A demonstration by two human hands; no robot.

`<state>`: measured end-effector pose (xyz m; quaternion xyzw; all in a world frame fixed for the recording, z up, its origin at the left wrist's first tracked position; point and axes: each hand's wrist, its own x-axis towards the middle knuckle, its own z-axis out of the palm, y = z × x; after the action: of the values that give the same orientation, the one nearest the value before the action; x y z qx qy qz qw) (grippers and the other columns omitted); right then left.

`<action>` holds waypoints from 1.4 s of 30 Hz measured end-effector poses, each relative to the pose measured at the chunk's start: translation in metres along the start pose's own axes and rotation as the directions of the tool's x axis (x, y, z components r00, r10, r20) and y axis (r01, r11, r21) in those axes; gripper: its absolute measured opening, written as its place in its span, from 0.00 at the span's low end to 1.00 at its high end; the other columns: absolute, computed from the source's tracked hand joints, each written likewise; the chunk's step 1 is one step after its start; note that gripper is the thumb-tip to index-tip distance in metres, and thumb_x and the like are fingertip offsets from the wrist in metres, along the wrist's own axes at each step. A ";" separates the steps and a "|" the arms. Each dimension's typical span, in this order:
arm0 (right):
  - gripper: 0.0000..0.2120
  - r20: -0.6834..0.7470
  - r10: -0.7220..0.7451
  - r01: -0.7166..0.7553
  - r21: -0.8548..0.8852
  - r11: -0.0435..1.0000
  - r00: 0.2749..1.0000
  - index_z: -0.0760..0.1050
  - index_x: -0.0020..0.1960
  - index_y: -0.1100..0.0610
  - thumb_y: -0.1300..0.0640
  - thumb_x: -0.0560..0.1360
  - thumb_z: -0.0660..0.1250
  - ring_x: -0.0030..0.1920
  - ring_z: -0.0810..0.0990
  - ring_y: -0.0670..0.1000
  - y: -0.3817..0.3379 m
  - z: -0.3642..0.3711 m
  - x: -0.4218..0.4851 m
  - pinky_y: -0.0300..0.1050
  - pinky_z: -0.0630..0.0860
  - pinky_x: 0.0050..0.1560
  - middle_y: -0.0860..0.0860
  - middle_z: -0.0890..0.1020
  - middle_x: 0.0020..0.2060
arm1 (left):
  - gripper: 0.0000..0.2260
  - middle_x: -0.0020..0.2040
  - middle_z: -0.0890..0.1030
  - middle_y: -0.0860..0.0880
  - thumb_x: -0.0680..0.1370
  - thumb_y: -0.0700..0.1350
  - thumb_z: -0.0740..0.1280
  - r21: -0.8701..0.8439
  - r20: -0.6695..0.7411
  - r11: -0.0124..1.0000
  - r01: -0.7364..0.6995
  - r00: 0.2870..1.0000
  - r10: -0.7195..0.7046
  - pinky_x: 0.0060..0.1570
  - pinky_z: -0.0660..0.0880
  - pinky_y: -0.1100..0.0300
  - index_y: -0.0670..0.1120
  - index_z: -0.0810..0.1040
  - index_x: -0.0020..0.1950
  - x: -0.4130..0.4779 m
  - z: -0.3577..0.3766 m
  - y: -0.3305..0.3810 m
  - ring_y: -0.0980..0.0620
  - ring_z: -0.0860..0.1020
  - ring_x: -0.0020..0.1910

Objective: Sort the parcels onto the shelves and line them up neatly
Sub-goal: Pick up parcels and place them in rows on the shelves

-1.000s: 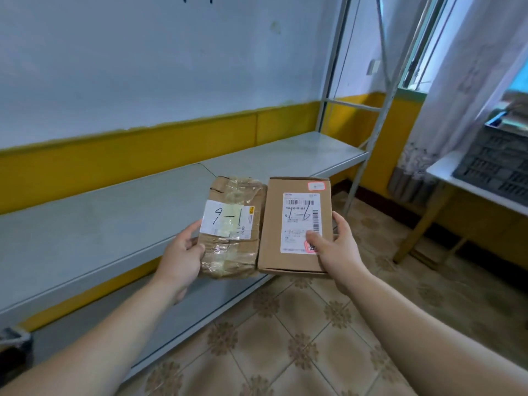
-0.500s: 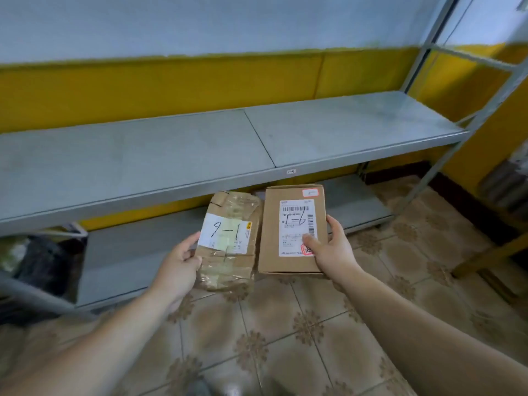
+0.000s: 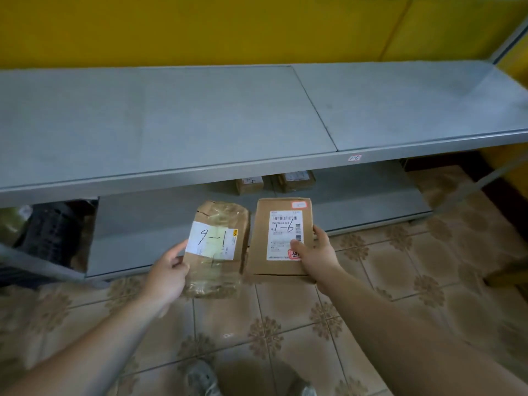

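Your left hand [image 3: 168,270] grips the taped parcel [image 3: 213,278] by its left edge. Thumb on top at the corner of the white label [image 3: 213,238], other fingers underneath, out of sight. Parcel: wrinkled brown paper under glossy clear tape, torn at top left. The label is hand-marked "9-1", with a small yellow logo at its right edge.

Your right hand [image 3: 317,252] holds the box [image 3: 261,238] at its lower right corner. Thumb pressed on the red stamp at the foot of the shipping label [image 3: 284,232], fingers curled round the right edge. Box: flat plain kraft carton with clean edges. Its barcode label is hand-marked "1-6", and there's a pink sticker [image 3: 299,205] at top right.

Both are label-up, side by side, nearly touching, in the air over the tiled floor [image 3: 400,267], in front of the lower shelf [image 3: 357,201]. Neither is on a shelf yet.

The upper shelf [image 3: 200,115] is grey metal in two panels, with a small tag [image 3: 354,158] on its front lip. Two small boxes [image 3: 249,184] sit side by side at the back of the lower shelf, partly hidden by that lip. Yellow wall [image 3: 200,27] behind.
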<state>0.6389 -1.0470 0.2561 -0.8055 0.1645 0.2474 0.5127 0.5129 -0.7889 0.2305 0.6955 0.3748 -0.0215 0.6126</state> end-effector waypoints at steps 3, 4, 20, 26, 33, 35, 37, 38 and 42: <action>0.31 0.012 0.029 -0.030 0.018 0.999 0.999 0.58 0.75 0.44 0.53 0.78 0.69 0.49 0.83 0.50 0.002 0.029 0.039 0.55 0.81 0.53 0.44 0.80 0.50 | 0.26 0.43 0.83 0.55 0.78 0.30 0.57 0.028 -0.026 1.000 -0.005 1.000 0.006 0.35 0.68 0.59 0.61 0.75 0.62 0.039 -0.001 -0.010 0.50 0.74 0.34; 0.31 0.016 0.036 -0.036 0.021 0.999 0.999 0.58 0.75 0.44 0.53 0.78 0.69 0.49 0.83 0.50 0.004 0.038 0.054 0.53 0.82 0.51 0.44 0.80 0.49 | 0.26 0.44 0.83 0.54 0.78 0.30 0.57 0.024 -0.027 1.000 -0.003 1.000 0.003 0.38 0.69 0.57 0.60 0.75 0.63 0.053 0.002 -0.015 0.48 0.75 0.36; 0.24 -0.068 -0.103 0.108 0.071 0.992 0.992 0.62 0.71 0.47 0.58 0.78 0.65 0.62 0.77 0.57 0.153 0.176 0.382 0.48 0.72 0.60 0.49 0.78 0.57 | 0.28 0.53 0.81 0.41 0.77 0.28 0.54 -0.110 -0.159 0.994 0.028 0.986 -0.046 0.55 0.74 0.37 0.51 0.74 0.69 0.330 0.109 -0.196 0.41 0.78 0.48; 0.34 -0.106 -0.163 0.170 0.059 0.984 0.981 0.48 0.79 0.41 0.53 0.81 0.62 0.62 0.76 0.60 0.205 0.216 0.457 0.51 0.74 0.59 0.57 0.73 0.67 | 0.26 0.46 0.82 0.46 0.77 0.28 0.57 -0.169 -0.258 0.983 -0.068 0.966 0.023 0.39 0.79 0.52 0.54 0.75 0.67 0.412 0.123 -0.254 0.47 0.80 0.39; 0.33 0.011 -0.252 0.237 -0.378 0.895 0.968 0.48 0.77 0.40 0.41 0.78 0.62 0.54 0.77 0.59 0.227 0.220 0.479 0.52 0.77 0.51 0.55 0.71 0.55 | 0.22 0.45 0.84 0.48 0.78 0.31 0.57 -0.047 -0.226 0.995 -0.089 0.971 0.076 0.43 0.79 0.51 0.57 0.76 0.60 0.440 0.117 -0.270 0.45 0.82 0.42; 0.32 0.036 -0.280 0.256 -0.528 0.810 0.959 0.52 0.76 0.41 0.37 0.77 0.61 0.54 0.76 0.59 0.225 0.214 0.478 0.51 0.74 0.52 0.55 0.67 0.53 | 0.18 0.51 0.83 0.47 0.79 0.37 0.61 0.253 -0.248 0.956 -0.146 0.946 0.210 0.47 0.76 0.52 0.52 0.75 0.66 0.441 0.120 -0.264 0.44 0.80 0.46; 0.32 0.030 -0.314 0.259 -0.643 0.721 0.949 0.57 0.75 0.42 0.34 0.75 0.61 0.60 0.73 0.61 0.223 0.209 0.481 0.54 0.71 0.58 0.56 0.66 0.57 | 0.22 0.62 0.77 0.44 0.78 0.47 0.65 0.535 -0.216 0.826 -0.178 0.916 0.338 0.56 0.74 0.50 0.51 0.69 0.72 0.445 0.128 -0.257 0.42 0.76 0.56; 0.34 0.030 -0.344 0.273 -0.674 0.687 0.939 0.57 0.75 0.43 0.33 0.74 0.62 0.65 0.68 0.62 0.223 0.208 0.484 0.56 0.69 0.62 0.58 0.65 0.64 | 0.26 0.69 0.70 0.42 0.77 0.53 0.66 0.621 -0.187 0.765 -0.173 0.915 0.358 0.63 0.70 0.47 0.52 0.64 0.75 0.447 0.135 -0.256 0.40 0.70 0.65; 0.40 0.125 -0.504 0.454 -0.651 0.609 0.855 0.51 0.79 0.43 0.34 0.74 0.65 0.78 0.47 0.60 0.222 0.205 0.488 0.59 0.55 0.75 0.52 0.45 0.79 | 0.36 0.79 0.47 0.52 0.72 0.73 0.54 0.851 -0.109 0.523 -0.058 0.953 0.284 0.69 0.55 0.39 0.60 0.52 0.77 0.448 0.167 -0.259 0.41 0.43 0.77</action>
<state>0.8784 -0.9599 -0.2587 -0.9553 -0.1369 0.1143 0.2357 0.7645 -0.7205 -0.2468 0.9340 0.3172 -0.0553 0.1548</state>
